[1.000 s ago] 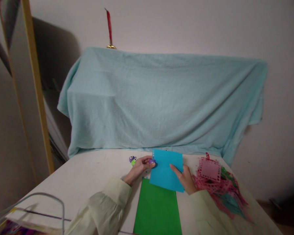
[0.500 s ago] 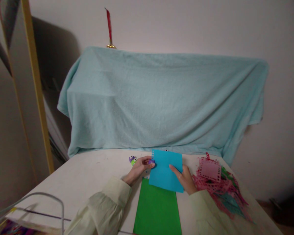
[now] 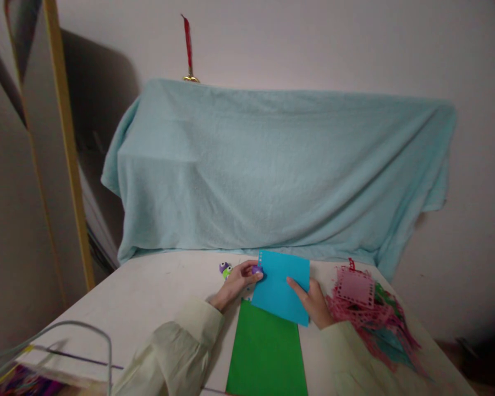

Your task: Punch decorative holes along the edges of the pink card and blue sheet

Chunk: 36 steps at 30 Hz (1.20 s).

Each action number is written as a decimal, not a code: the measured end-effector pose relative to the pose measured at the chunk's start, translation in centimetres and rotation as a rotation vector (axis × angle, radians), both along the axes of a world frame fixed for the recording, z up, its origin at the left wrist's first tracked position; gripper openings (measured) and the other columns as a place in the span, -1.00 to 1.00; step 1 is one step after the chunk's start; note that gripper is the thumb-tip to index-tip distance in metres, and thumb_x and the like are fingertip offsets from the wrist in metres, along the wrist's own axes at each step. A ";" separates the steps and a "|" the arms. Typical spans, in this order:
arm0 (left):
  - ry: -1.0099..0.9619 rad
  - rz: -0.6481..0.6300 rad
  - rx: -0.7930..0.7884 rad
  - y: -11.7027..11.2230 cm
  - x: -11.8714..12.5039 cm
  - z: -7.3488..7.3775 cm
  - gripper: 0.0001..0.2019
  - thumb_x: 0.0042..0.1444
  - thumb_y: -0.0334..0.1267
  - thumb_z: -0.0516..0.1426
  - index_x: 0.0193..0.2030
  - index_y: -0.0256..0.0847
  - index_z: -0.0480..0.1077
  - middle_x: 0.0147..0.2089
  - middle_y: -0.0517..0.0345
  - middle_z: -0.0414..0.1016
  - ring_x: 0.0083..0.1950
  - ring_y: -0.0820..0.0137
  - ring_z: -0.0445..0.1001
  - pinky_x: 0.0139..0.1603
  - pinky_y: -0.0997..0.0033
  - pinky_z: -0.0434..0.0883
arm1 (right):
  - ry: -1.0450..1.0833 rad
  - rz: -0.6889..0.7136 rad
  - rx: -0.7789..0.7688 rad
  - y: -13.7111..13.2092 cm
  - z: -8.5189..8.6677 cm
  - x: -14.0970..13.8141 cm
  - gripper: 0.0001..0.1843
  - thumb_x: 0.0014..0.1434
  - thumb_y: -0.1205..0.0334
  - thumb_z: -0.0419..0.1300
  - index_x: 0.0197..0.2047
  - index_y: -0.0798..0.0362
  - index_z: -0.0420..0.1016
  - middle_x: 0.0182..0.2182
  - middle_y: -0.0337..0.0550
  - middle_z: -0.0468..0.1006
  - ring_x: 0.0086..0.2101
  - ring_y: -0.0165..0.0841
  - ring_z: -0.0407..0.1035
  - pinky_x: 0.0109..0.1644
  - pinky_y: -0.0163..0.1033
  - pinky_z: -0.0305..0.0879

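Note:
A sheet of blue paper (image 3: 278, 291) is held up, slightly tilted, over the table. Small punched holes run down the upper part of its left edge. My left hand (image 3: 239, 281) is closed round a small purple hole punch (image 3: 256, 270), which sits at that left edge below the holes. With the thumb on the front and the fingers behind, my right hand (image 3: 312, 301) grips the sheet's right side. Beneath its lower edge lies a green sheet (image 3: 268, 355). Just past my left hand are a purple punch (image 3: 224, 268) and a green punch (image 3: 226, 272), each with a googly eye.
On the right lies a heap of pink, teal and green shredded paper (image 3: 379, 324), topped by a pink card with a holed border (image 3: 356, 286). A light blue towel (image 3: 280, 170) hangs behind the white table (image 3: 148, 308). A grey curved bar (image 3: 86, 325) stands at the front left.
The view has shifted slightly, moving the scene a little to the right. The blue sheet has tilted a bit, while both hands keep nearly the same hold.

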<state>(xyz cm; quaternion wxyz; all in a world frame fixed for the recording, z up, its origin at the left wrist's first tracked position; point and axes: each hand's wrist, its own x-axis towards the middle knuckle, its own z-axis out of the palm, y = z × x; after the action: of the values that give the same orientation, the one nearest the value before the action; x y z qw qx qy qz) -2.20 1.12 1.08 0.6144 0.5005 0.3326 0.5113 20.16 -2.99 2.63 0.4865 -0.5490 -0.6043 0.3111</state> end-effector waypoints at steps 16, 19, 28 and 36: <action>-0.262 -0.042 -0.178 0.1 0.0 -0.4 -0.71 0.02 -0.14 0.19 -0.16 -0.27 0.43 -0.17 -0.02 0.47 -0.23 0.38 0.48 -0.22 0.46 0.39 | 0.060 -0.101 -0.033 -0.1 0.2 0.2 -0.57 -0.03 -0.10 0.20 -0.28 0.12 0.53 -0.39 -0.07 0.61 -0.34 -0.18 0.46 -0.24 -0.20 0.33; -0.272 -0.083 -0.205 0.5 0.2 -0.9 -0.72 0.02 -0.11 0.16 -0.23 -0.30 0.42 -0.36 0.08 0.43 -0.49 0.50 0.39 -0.51 0.54 0.30 | 0.084 -0.124 -0.054 -0.2 0.4 0.1 -0.59 -0.06 -0.10 0.22 -0.32 0.09 0.53 -0.42 -0.10 0.61 -0.38 -0.20 0.46 -0.30 -0.22 0.33; -0.289 -0.099 -0.170 0.8 0.5 -1.0 -0.72 0.04 -0.09 0.11 -0.32 -0.33 0.40 -0.49 0.18 0.32 -0.64 0.59 0.18 -0.63 0.53 0.16 | 0.122 -0.072 -0.069 -0.1 0.4 0.1 -0.57 -0.05 -0.09 0.22 -0.27 0.12 0.52 -0.35 -0.05 0.61 -0.31 -0.18 0.47 -0.22 -0.19 0.34; -0.188 -0.034 -0.118 0.0 0.0 0.0 -0.62 0.02 -0.06 0.19 -0.10 -0.29 0.43 -0.27 0.01 0.47 -0.37 0.43 0.44 -0.38 0.49 0.33 | 0.105 -0.081 -0.071 -0.2 0.3 0.1 -0.59 -0.05 -0.09 0.22 -0.29 0.09 0.53 -0.36 -0.08 0.62 -0.32 -0.16 0.47 -0.24 -0.19 0.35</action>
<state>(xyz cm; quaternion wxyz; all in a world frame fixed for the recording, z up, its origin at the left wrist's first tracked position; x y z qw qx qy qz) -2.15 1.11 1.08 0.6800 0.4186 0.2945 0.5251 20.26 -3.20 2.98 0.5098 -0.5728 -0.5440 0.3407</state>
